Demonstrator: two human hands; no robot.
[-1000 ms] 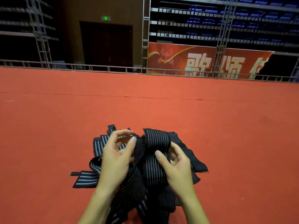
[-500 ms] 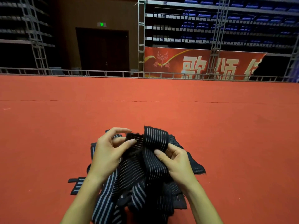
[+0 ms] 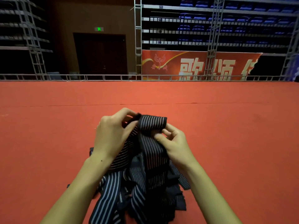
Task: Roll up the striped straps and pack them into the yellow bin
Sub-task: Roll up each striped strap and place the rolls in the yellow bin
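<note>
Held strap [image 3: 152, 125]: black with thin pale stripes; top end folded over into a short doubled band, raised above the heap, the rest hanging down between the two wrists.
Left hand [image 3: 113, 135]: at the left edge of the folded end; fingers [image 3: 127, 111] curled over the top, thumb against the fabric's near side, pinching the strap.
Right hand [image 3: 175, 143]: at the lower right of the folded end; thumb and forefinger closed on the cloth just below the fold, the other fingers curled behind; exact contact of those rear fingers cannot be told.
Strap heap [image 3: 129, 191]: loose tangle of dark striped straps lying on the floor directly beneath the hands, some with broad pale stripes, some with fine ones; individual count cannot be told.
Floor [image 3: 226, 126]: red carpet, a thin seam line running across it beyond the hands.
Railing [image 3: 103, 77]: low metal rail along the carpet's far edge.
Banner [image 3: 194, 65]: red, large pale characters, behind the railing at right.
Door [image 3: 100, 54]: dark double door at rear centre, small green sign [image 3: 99, 28] above it.
Seating [image 3: 226, 21]: tiers of blue seats above the banner, crossed by metal truss posts.
</note>
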